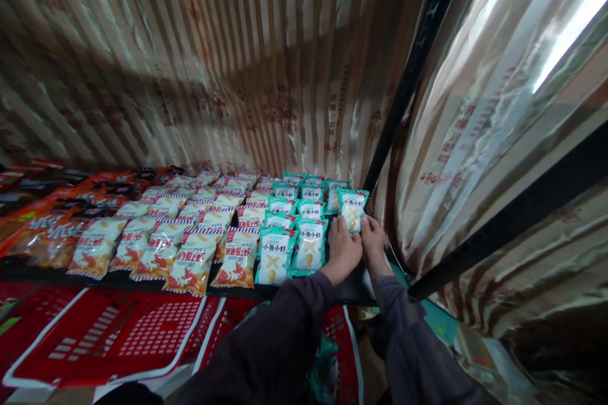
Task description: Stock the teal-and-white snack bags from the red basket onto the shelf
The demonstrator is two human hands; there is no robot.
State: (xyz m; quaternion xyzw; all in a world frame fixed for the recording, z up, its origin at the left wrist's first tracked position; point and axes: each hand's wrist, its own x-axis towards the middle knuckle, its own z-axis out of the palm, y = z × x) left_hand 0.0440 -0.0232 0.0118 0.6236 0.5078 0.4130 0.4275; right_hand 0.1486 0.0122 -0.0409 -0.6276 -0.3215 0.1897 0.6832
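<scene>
Between my two hands is a teal and white snack bag (353,207), upright at the right end of the shelf (354,288). My left hand (342,247) closes on its left lower side, and my right hand (375,242) grips its right lower side. Just left of my left hand stands another teal bag (310,245) of the same kind, with several more in rows behind and beside it. Farther left are rows of cream and orange snack bags (192,259) with striped edges. My fingertips are partly hidden by the hands themselves.
Orange snack bags (61,228) fill the shelf's far left. Red baskets (128,329) with pale rims sit below the shelf front, one holding teal bags (325,361). A dark post (413,69) rises at the right back corner. Striped curtain-like sheeting (266,76) hangs behind.
</scene>
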